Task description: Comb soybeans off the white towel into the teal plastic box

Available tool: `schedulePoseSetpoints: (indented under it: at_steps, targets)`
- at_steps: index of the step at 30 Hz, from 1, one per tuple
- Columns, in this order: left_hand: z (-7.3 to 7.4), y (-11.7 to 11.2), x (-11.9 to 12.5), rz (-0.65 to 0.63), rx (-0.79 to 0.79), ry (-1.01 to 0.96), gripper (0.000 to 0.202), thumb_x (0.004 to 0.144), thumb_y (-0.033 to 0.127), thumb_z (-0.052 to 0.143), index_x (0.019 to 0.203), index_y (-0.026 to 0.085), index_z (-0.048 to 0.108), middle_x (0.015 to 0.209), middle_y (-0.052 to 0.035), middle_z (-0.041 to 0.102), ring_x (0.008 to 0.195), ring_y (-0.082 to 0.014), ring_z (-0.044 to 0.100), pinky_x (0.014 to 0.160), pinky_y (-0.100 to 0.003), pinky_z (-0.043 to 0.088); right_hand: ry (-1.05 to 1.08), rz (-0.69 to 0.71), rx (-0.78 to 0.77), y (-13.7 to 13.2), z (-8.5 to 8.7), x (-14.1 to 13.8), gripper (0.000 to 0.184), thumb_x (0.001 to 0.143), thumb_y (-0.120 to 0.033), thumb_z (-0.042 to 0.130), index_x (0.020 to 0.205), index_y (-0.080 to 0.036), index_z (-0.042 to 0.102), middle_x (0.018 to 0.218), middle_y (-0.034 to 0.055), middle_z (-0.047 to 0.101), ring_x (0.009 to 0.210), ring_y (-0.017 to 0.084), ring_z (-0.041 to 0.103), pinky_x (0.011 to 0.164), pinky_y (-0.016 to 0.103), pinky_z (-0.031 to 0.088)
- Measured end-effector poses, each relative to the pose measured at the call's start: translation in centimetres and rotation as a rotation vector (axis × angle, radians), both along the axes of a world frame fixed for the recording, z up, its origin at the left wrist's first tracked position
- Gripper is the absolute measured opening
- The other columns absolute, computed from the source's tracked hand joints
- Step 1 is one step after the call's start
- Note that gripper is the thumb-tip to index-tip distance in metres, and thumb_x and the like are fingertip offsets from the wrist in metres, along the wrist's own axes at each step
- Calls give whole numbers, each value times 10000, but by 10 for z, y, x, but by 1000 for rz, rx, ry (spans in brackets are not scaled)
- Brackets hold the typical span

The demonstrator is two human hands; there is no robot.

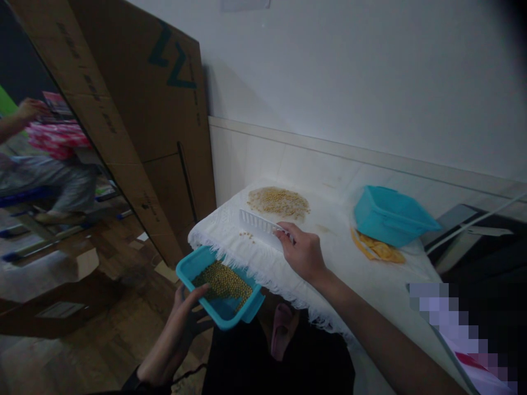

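Observation:
My left hand (190,310) grips the side of a blue plastic basket (225,322), thumb over its rim, just below the table's fringed edge. Yellow soybeans (224,281) cover much of the basket's floor. In my right hand (302,249) is a white slotted plastic divider (259,226), standing on edge on the white tablecloth (329,274). A few loose beans (247,236) lie on the cloth between the divider and the basket. Behind the divider spreads a pile of soybeans mixed with paler grains (280,202).
A second blue basket (391,214) rests tilted on an orange-yellow packet (376,247) at the table's right. A tall cardboard box (164,120) stands left of the table, against the white wall (349,71). Another person's hand (31,109) shows at far left.

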State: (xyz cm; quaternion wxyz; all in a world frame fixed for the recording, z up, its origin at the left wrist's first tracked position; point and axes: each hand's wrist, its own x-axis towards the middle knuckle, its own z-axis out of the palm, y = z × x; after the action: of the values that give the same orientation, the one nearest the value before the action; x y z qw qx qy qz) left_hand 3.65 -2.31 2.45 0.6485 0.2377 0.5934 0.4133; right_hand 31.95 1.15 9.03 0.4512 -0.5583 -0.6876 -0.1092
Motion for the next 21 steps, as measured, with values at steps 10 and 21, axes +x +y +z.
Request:
schedulePoseSetpoints:
  at_steps: [10, 21]
  targets:
    - [3, -2, 1, -18, 14, -3, 830, 810, 419, 827, 1494, 346, 362, 1289, -155, 683, 901, -321, 795, 830, -547, 648, -70, 110, 71, -22, -2, -9, 227, 1027, -289, 563, 1026, -198, 771, 784, 41, 808, 594, 155, 732, 570, 229, 531]
    - [1, 1, 0, 4, -20, -20, 861, 814, 367, 827, 1525, 348, 342, 1292, -165, 682, 885, -323, 796, 816, -551, 646, -139, 279, 158, -54, 2, -26, 173, 1040, -196, 559, 1102, -217, 718, 885, 27, 832, 636, 143, 760, 593, 235, 588]
